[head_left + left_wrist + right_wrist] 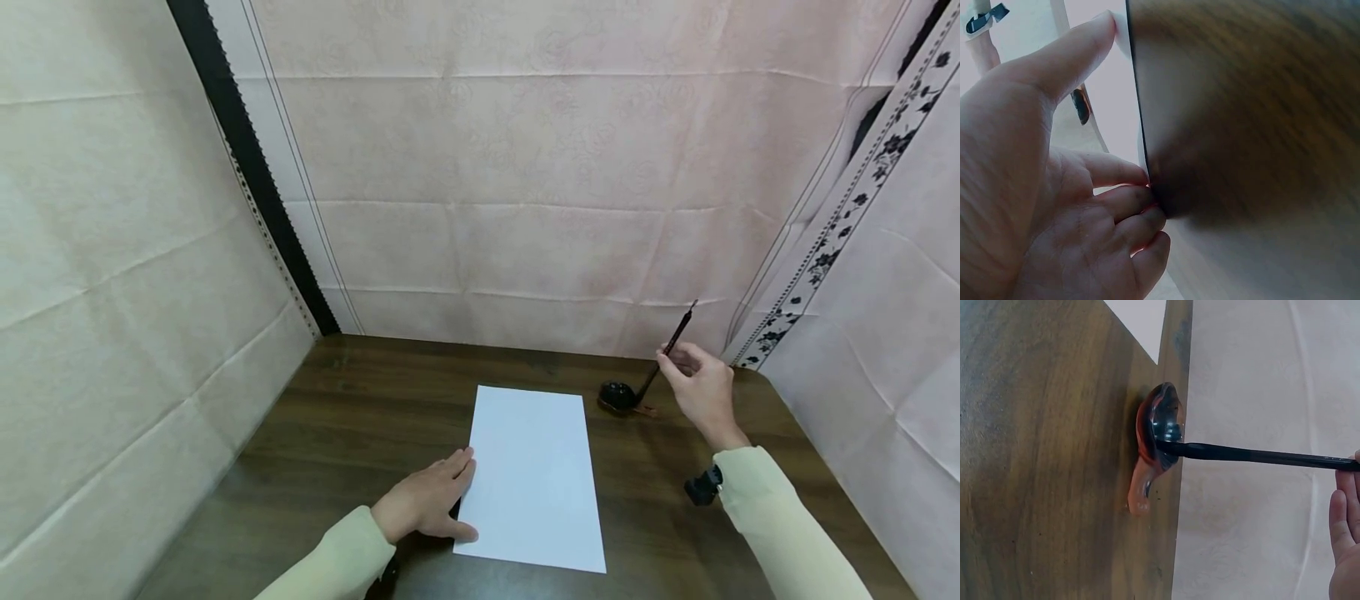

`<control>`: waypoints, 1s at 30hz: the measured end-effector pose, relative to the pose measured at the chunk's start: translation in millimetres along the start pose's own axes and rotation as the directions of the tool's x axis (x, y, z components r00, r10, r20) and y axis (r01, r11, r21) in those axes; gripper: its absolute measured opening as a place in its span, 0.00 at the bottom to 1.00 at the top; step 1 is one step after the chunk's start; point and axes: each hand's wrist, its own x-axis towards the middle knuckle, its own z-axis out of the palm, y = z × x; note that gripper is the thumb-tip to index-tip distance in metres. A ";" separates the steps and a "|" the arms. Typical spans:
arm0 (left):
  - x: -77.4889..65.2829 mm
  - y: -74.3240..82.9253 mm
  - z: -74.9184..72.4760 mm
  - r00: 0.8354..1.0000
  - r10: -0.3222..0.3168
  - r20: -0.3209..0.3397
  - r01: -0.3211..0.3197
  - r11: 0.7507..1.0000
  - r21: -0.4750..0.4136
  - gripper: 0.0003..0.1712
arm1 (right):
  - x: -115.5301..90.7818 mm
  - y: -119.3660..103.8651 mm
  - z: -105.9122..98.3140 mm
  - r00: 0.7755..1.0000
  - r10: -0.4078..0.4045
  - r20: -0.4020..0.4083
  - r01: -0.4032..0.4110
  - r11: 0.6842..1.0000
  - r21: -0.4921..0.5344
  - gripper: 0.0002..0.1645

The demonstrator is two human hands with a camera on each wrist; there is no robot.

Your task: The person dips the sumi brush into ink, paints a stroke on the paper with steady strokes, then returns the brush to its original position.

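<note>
A white sheet of paper point(536, 479) lies on the wooden table. My left hand point(429, 500) rests on its left edge, thumb at the lower corner and fingers higher up. Farther right, my right hand point(703, 390) pinches a dark writing brush point(679, 332) by its shaft. The brush slants down to the left, and its tip is in a small dish point(617, 397) of black liquid. In the right wrist view the dish shows a reddish-brown rim and a short handle point(1140, 490); the brush's bristles are partly hidden inside.
Pale cloth point(487, 167) hangs behind the wooden table point(322, 450) and along both sides. The dish stands near the table's back edge, to the right of the paper. A black device point(703, 487) is strapped at my right wrist.
</note>
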 end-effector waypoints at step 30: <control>0.6 0.0 -1.0 1.000 0.007 -0.001 -0.007 1.000 0.009 0.60 | 5.5 -3.9 -8.7 1.000 0.003 -0.029 -0.003 1.000 0.013 0.10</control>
